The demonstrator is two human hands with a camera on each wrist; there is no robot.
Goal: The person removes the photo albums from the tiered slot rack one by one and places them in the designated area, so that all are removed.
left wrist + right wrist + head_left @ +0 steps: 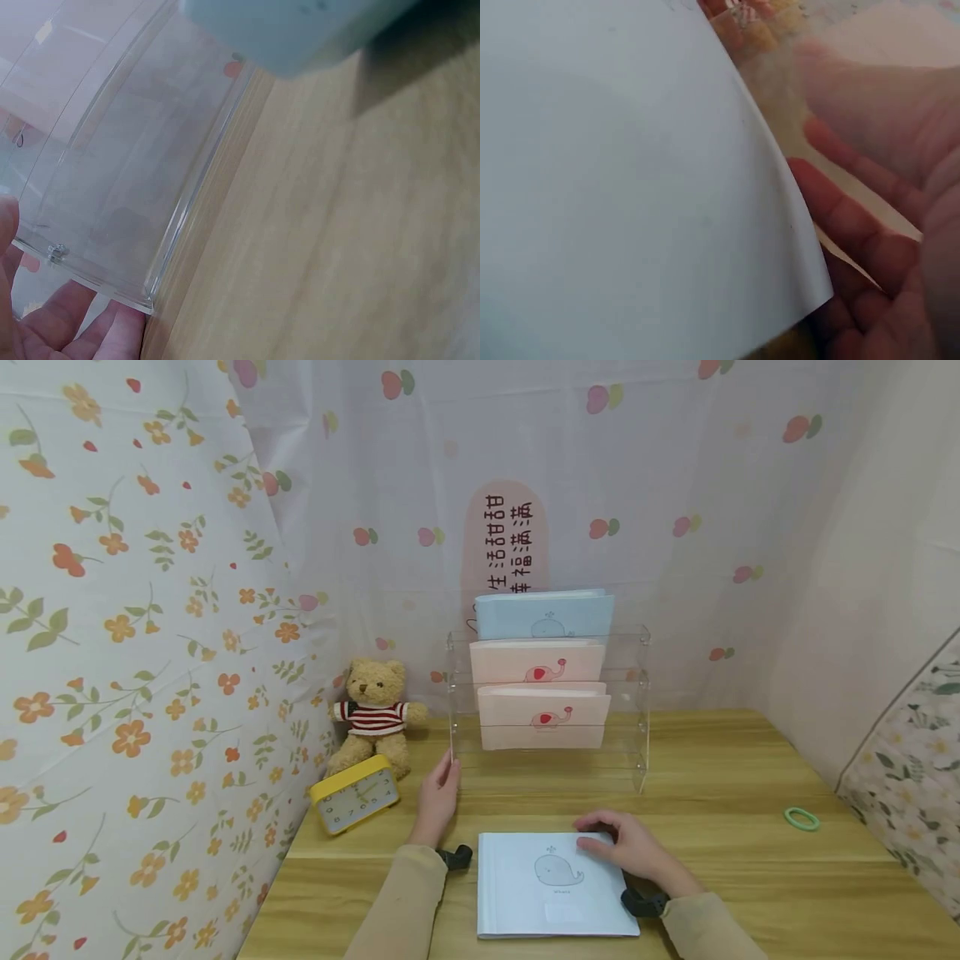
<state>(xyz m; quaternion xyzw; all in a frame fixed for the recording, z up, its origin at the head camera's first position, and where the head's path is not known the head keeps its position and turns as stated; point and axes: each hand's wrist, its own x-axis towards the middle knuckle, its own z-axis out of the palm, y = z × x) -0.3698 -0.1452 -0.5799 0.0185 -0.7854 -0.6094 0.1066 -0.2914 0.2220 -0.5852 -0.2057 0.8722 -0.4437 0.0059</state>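
A clear acrylic rack (551, 768) stands on the table with pale booklets in its tiers. My left hand (438, 797) holds the rack's left side panel low down; the left wrist view has the fingers (64, 311) outside the panel and the thumb on its other side. In front of the rack lies a light blue booklet (517, 885) with a whale on its cover. At its upper right corner is my right hand (626, 843). Seen from the right wrist, the fingers (847, 225) are at the cover's edge (780, 172), while the thumb stands apart from it.
A blue booklet (525, 618) tops the rack, above a pink booklet (495, 662) and a front pink booklet (510, 718) with elephants. Left of the rack are a teddy bear (375, 718) and a yellow clock (358, 795). A green ring (802, 818) lies far right.
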